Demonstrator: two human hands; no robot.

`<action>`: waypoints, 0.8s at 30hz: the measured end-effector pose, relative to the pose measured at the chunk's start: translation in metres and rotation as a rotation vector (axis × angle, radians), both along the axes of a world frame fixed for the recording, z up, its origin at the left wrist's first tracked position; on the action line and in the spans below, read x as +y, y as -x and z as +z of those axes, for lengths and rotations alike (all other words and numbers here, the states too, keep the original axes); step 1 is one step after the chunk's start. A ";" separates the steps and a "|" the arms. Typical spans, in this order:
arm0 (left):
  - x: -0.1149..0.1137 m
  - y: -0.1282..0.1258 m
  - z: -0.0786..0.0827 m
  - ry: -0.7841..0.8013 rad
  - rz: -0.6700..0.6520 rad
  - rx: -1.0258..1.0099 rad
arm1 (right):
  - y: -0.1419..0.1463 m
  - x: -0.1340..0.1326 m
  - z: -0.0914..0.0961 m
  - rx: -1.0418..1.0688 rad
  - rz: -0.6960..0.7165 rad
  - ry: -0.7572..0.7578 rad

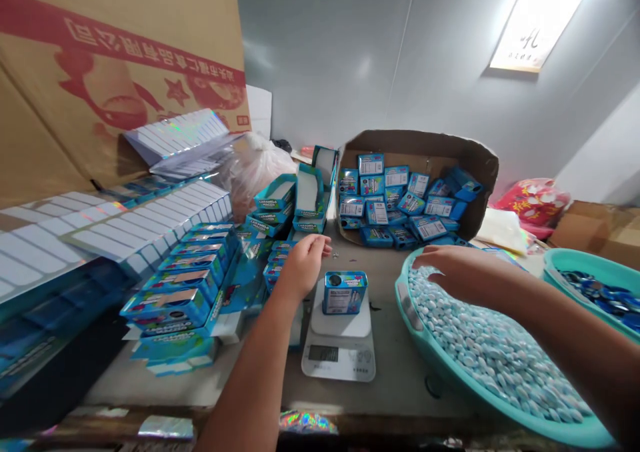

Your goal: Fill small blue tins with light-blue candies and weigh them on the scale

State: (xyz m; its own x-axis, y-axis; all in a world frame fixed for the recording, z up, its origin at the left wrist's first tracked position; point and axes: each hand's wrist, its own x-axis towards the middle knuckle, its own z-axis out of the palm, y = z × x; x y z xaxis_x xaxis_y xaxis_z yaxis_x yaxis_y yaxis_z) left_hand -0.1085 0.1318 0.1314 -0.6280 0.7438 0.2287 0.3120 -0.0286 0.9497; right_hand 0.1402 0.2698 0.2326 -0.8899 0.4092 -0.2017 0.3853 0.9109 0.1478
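A small blue tin (345, 293) labelled "Caramelo Macizo" stands upright on a white digital scale (339, 365). The scale's display is lit, but its digits are too blurred to read. Beside the scale, up and to its left, my left hand (306, 260) hovers with its fingers curled together, and nothing shows in it. My right hand (450, 269) reaches over the near-left part of a turquoise basin (411, 319) full of pale blue and white candies (490, 352). Its fingers are stretched out and apart, just above or touching the candies; I cannot tell which.
Blue tins (395, 199) fill an open carton (493, 165) at the back. Rows of tins in display trays (175, 305) and stacked green-blue trays (275, 199) crowd the left, before a big cardboard box (150, 12). A second turquoise basin (555, 259) holds dark blue pieces.
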 end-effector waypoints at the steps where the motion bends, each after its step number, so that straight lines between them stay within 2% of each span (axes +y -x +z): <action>1: -0.005 0.003 0.002 0.013 0.033 0.118 | -0.007 0.008 -0.008 0.000 -0.043 0.019; 3: -0.017 0.007 0.005 0.045 0.062 0.357 | -0.019 0.024 -0.027 0.012 -0.100 0.079; 5: -0.031 0.007 0.005 0.084 0.047 0.576 | -0.026 0.036 -0.045 0.047 -0.078 0.136; 8: -0.053 -0.002 -0.007 0.162 0.000 0.707 | -0.031 0.044 -0.062 0.121 -0.012 0.199; 13: -0.074 -0.022 -0.044 0.413 -0.044 0.865 | -0.031 0.039 -0.061 0.126 -0.030 0.197; 16: -0.075 -0.023 -0.057 0.607 -0.028 0.897 | -0.029 0.033 -0.055 0.091 -0.029 0.175; 20: -0.067 -0.021 -0.055 0.839 -0.116 0.959 | -0.030 0.031 -0.054 0.114 -0.010 0.179; 24: -0.058 -0.026 -0.050 0.950 -0.099 1.009 | -0.034 0.036 -0.059 0.134 0.006 0.179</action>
